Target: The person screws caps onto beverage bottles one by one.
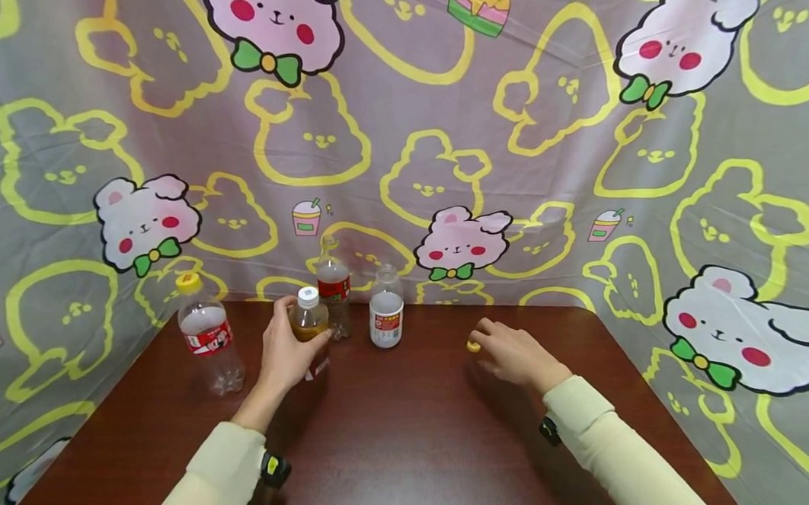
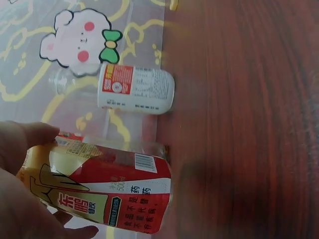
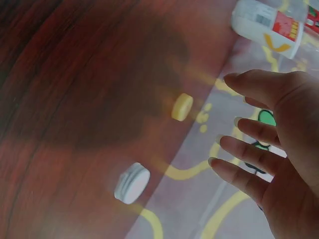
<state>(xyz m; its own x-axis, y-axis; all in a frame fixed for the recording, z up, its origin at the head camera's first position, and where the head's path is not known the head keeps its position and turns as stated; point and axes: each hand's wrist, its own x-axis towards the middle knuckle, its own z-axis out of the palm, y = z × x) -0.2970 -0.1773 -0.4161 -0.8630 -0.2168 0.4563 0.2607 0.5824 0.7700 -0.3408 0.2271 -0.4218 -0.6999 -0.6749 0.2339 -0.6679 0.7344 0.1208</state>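
My left hand (image 1: 287, 346) grips a bottle (image 2: 99, 184) with a red and yellow label and a white cap on top. Its thumb and fingers wrap the upper part, and amber drink shows in the head view. My right hand (image 1: 513, 352) hovers over the right side of the table with fingers loosely spread and nothing in them. Close by its fingertips is a yellow bottle cap (image 3: 182, 107). A white screw cap (image 3: 132, 183) lies near it in the right wrist view; in the head view the hand hides this one.
An uncapped bottle with a white label (image 1: 386, 322) stands right of the held bottle. Behind is a clear bottle with a red label (image 1: 334, 290). At left stands a yellow-capped empty bottle (image 1: 210, 343). A patterned cloth (image 1: 372, 155) encloses the brown table (image 1: 400, 436).
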